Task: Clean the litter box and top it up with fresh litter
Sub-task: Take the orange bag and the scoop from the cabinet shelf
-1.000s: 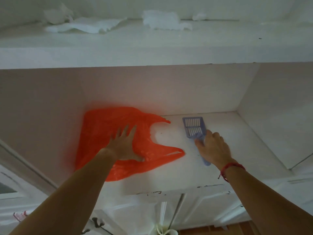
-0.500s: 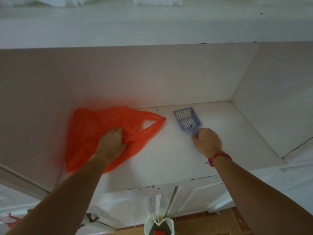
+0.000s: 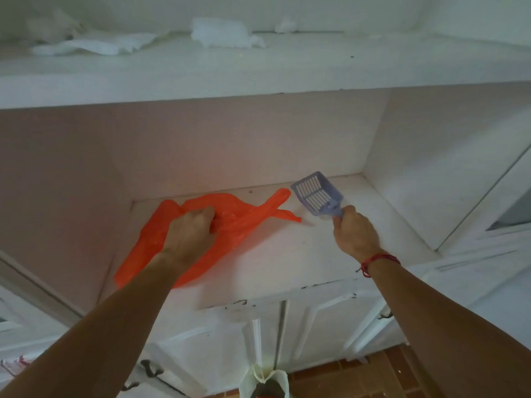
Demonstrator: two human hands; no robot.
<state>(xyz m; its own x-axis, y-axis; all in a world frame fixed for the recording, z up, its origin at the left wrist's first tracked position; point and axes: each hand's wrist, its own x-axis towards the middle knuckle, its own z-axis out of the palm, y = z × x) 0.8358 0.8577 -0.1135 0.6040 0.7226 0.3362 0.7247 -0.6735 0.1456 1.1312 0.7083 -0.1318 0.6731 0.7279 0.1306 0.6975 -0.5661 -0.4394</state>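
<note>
Our left hand (image 3: 191, 234) bunches the orange bag (image 3: 146, 248) in curled fingers on the white shelf (image 3: 287, 259). Our right hand (image 3: 355, 232) grips the handle of the blue scoop (image 3: 316, 193), just right of the bag's loops, its slotted head pointing away from us.

Dim, flat indoor light, soft focus throughout, wide-angle bending at edges, faint shadows

Both bare arms reach forward, each hand closed around something.
The left hand (image 3: 191, 234) lies knuckles-up, fingers curled into a bunch of the orange bag (image 3: 143, 248). The right hand (image 3: 355, 234) wraps the handle of the blue scoop (image 3: 316, 193), a red thread band (image 3: 376, 261) round its wrist.
</note>
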